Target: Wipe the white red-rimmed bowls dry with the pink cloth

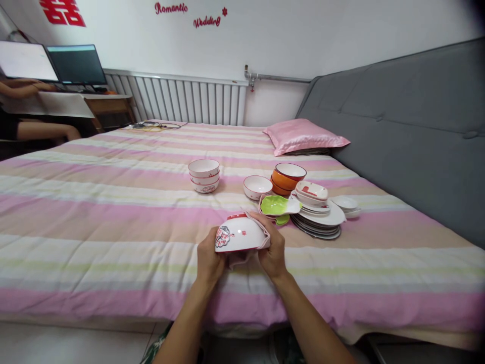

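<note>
A white bowl [240, 235] with a red rim and a blossom print is tipped on its side between my hands, above the bed's front part. My left hand [209, 257] grips its left edge. On the right side, my right hand [273, 252] holds the bowl through a pale pink cloth [265, 237], part of which hangs below the rim. Just beyond the hands are a white bowl [257, 187] and green leaf-shaped dishes [279, 206]. Farther left stands a stack of three white bowls [204, 177].
Orange bowls [288, 177], a pile of plates [322, 222] with small square dishes [311, 191] on top, and small white dishes [346, 205] sit at right on the striped bed. Behind are a pink pillow [305, 135] and grey headboard [401, 101]. Another person's arm [22, 90] rests at a desk.
</note>
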Motion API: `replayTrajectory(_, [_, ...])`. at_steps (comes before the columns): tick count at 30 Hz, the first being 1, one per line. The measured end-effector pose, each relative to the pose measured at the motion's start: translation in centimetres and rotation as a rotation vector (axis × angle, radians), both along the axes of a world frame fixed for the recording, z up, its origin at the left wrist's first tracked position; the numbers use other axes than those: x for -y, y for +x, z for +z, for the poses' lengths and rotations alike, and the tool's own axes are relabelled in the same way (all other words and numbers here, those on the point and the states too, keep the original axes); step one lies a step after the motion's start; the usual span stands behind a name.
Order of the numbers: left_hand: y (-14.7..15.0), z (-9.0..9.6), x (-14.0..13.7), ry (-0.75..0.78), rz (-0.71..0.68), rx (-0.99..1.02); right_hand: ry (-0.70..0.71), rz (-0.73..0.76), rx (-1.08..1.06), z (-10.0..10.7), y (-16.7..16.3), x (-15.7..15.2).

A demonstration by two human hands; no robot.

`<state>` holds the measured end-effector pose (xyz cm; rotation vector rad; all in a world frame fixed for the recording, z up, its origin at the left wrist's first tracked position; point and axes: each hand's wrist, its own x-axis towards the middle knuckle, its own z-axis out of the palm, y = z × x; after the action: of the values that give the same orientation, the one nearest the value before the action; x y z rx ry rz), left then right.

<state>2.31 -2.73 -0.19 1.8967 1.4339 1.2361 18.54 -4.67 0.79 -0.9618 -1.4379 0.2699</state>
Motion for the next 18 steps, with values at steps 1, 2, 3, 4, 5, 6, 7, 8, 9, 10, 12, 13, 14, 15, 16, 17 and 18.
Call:
replayTrajectory(1, [0.1, 0.0, 0.0, 0.018, -0.005, 0.025, 0.0, -0.001, -0.016, 0.1, 0.0, 0.0])
replayTrajectory(2, [0.1, -0.1, 0.0, 0.035, -0.009, 0.05, -0.002, 0.001, -0.03, 0.2, 0.0, 0.0])
replayTrajectory(3, [0.2, -0.1, 0.0, 0.049, -0.012, 0.075, -0.003, 0.003, -0.043, 0.2, 0.0, 0.1])
replayTrajectory(4, [0.3, -0.1, 0.0, 0.056, -0.015, 0.101, -0.004, 0.006, -0.054, 0.3, 0.0, 0.1])
replayTrajectory(5, [0.4, -0.2, 0.0, 0.058, -0.018, 0.126, -0.004, 0.009, -0.064, 0.3, 0.0, 0.1])
replayTrajectory(6, [0.4, -0.2, 0.0, 0.056, -0.021, 0.15, -0.002, 0.014, -0.071, 0.3, 0.0, 0.1])
replayTrajectory(7, [0.5, -0.2, 0.0, 0.051, -0.021, 0.173, 0.004, 0.019, -0.079, 0.3, 0.0, 0.1])
replayTrajectory(8, [0.6, -0.2, 0.0, 0.042, -0.02, 0.193, 0.012, 0.026, -0.087, 0.2, 0.0, 0.1])
replayTrajectory(9, [0.7, -0.2, 0.0, 0.03, -0.021, 0.213, 0.02, 0.034, -0.096, 0.2, 0.0, 0.1])
replayTrajectory(10, [0.7, -0.3, 0.0, 0.016, -0.021, 0.24, 0.024, 0.04, -0.106, 0.2, -0.1, 0.1])
replayTrajectory(12, [0.8, -0.5, 0.0, -0.022, -0.018, 0.321, 0.024, 0.049, -0.13, 0.1, -0.2, 0.0])
replayTrajectory(13, [0.9, -0.6, 0.0, -0.047, -0.014, 0.372, 0.021, 0.051, -0.143, 0.0, -0.3, 0.0])
replayTrajectory(14, [0.9, -0.8, -0.1, -0.074, -0.008, 0.425, 0.019, 0.052, -0.156, 0.0, -0.3, 0.0])
replayTrajectory(15, [1.0, -1.0, -0.1, -0.1, 0.002, 0.471, 0.016, 0.054, -0.169, -0.1, -0.4, 0.0])
replayTrajectory(16, [1.0, -1.1, -0.1, -0.121, 0.013, 0.505, 0.012, 0.058, -0.183, -0.1, -0.5, -0.1])
replayTrajectory(17, [1.1, -1.2, -0.1, -0.135, 0.024, 0.528, 0.006, 0.062, -0.199, -0.2, -0.6, -0.1])
replayTrajectory(18, [1.2, -1.3, 0.0, -0.146, 0.035, 0.545, -0.004, 0.065, -0.217, -0.2, -0.7, -0.1])
